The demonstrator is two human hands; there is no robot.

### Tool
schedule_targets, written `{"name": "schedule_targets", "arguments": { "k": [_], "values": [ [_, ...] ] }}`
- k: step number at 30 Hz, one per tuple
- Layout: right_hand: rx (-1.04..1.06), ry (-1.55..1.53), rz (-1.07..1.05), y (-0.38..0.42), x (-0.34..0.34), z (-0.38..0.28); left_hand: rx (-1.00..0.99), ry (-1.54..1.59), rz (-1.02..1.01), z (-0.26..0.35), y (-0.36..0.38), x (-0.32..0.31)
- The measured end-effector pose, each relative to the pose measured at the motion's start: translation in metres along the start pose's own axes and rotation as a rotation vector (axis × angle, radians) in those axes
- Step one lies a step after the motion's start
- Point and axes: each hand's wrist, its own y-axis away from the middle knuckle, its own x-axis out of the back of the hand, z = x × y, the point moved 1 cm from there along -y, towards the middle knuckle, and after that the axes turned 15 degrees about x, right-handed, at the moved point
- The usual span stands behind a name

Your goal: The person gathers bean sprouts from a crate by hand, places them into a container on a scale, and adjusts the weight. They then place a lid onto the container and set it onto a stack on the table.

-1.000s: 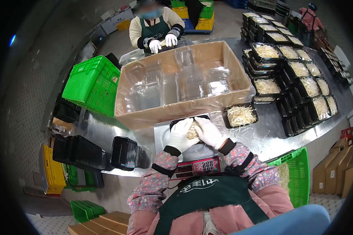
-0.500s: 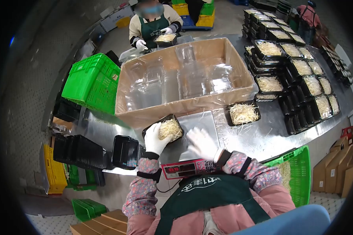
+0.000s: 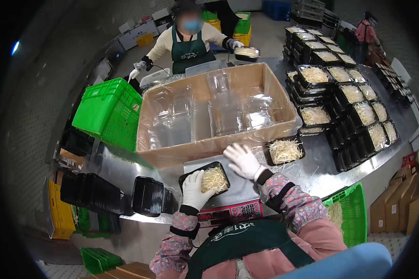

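My left hand, in a white glove, grips the near-left side of a black plastic tray of bean sprouts, its fingers reaching over the sprouts. That tray is over the metal plate of a scale with a red keypad panel. My right hand, also gloved, has its fingers spread, close to the front wall of the cardboard box. It holds nothing. Just right of it, a second filled tray sits on the metal table, with loose sprouts around it.
Clear plastic lids fill the cardboard box. Empty black trays are stacked at left, beside a green crate. Filled packs stand piled at right. Across the table a co-worker holds a filled tray. A green basket is at lower right.
My right hand has moved left and away from me, toward the box. My left hand and its tray have shifted right. The co-worker's tray has swung out to the right.
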Motion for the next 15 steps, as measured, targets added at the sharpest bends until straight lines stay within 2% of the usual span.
{"name": "schedule_targets", "arguments": {
  "k": [1,2,3,5,6,7,9,11,15],
  "values": [
    [0.135,-0.001,-0.082,-0.003,-0.01,-0.002,-0.022,0.016,-0.01,0.008,-0.002,-0.002],
    [0.128,0.002,-0.179,0.002,-0.014,0.004,-0.035,0.018,0.008,0.015,0.0,-0.002],
    [0.076,0.046,-0.173,0.007,-0.01,0.011,-0.032,0.027,0.001,0.017,0.002,-0.005],
    [-0.202,0.092,-0.262,0.02,-0.007,0.037,-0.012,0.021,-0.007,0.018,0.005,-0.004],
    [-0.292,0.09,-0.372,0.016,0.018,0.042,-0.009,0.017,-0.013,0.019,0.006,-0.003],
    [-0.324,-0.044,-0.404,0.01,0.047,0.047,-0.011,0.02,-0.01,0.021,0.004,-0.002],
    [-0.342,-0.129,0.004,-0.002,0.069,0.057,0.0,-0.007,-0.022,0.026,0.002,-0.004],
    [-0.357,-0.121,0.241,-0.031,0.096,0.067,-0.002,-0.007,-0.034,0.036,-0.003,-0.008],
    [-0.328,0.187,0.152,-0.076,0.091,0.112,-0.071,0.089,-0.035,0.052,-0.013,-0.016]
  ]
}}
